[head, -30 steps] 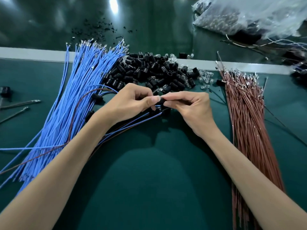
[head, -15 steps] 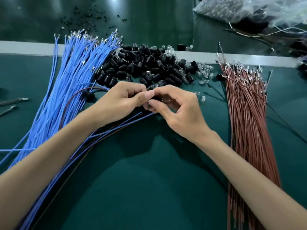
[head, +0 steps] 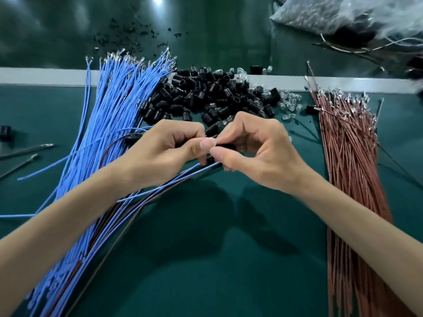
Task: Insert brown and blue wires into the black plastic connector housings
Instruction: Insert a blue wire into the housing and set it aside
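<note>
Pinching black housing [head: 227,147] at fingertips: left hand [head: 164,152], right hand [head: 258,152] (blue wire [head: 160,191] trailing beneath).

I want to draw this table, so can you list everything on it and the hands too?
blue wires: many, blue, mat's left
brown wires: many, reddish brown, mat's right
black housings: pile, black, back middle
clear parts: several, clear, beside pile
held housing: one, black, between both hands
mixed wires: several, blue and brown, under left forearm
plastic bag: one, clear, far right
metal rods: two, grey, left edge
mat: one, green, underneath
left hand: one, pinching held housing
right hand: one, pinching held housing
</note>
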A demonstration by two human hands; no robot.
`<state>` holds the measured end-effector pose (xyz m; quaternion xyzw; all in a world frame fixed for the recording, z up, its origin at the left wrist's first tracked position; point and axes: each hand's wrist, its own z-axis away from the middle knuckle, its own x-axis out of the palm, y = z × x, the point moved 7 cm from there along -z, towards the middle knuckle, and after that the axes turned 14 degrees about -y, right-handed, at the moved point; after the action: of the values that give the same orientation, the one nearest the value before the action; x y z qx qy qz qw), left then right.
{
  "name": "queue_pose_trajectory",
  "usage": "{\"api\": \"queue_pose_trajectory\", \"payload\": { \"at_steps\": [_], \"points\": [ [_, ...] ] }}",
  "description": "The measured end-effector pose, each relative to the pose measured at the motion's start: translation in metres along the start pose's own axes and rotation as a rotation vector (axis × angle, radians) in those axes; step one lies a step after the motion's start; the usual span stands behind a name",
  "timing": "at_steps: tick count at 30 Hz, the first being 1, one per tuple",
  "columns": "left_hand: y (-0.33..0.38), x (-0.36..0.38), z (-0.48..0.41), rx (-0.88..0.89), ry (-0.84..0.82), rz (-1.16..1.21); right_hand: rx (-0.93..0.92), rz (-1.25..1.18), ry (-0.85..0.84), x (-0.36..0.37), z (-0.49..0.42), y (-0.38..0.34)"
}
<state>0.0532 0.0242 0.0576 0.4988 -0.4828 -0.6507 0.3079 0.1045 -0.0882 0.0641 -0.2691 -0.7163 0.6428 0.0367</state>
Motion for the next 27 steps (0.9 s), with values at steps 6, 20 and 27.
{"api": "queue_pose_trajectory", "payload": {
  "at_steps": [6,20,27],
  "points": [
    [-0.015,0.009,-0.001,-0.082,0.024,-0.045,0.071,-0.091,0.021,0.002,0.012,0.025],
    [-0.031,-0.062,0.112,-0.262,0.191,-0.555,0.325,0.059,0.234,-0.06,0.061,0.029],
    [-0.048,-0.001,0.104,-0.251,0.008,-0.319,0.445,0.45,0.386,-0.071,0.058,0.043]
  ]
}}
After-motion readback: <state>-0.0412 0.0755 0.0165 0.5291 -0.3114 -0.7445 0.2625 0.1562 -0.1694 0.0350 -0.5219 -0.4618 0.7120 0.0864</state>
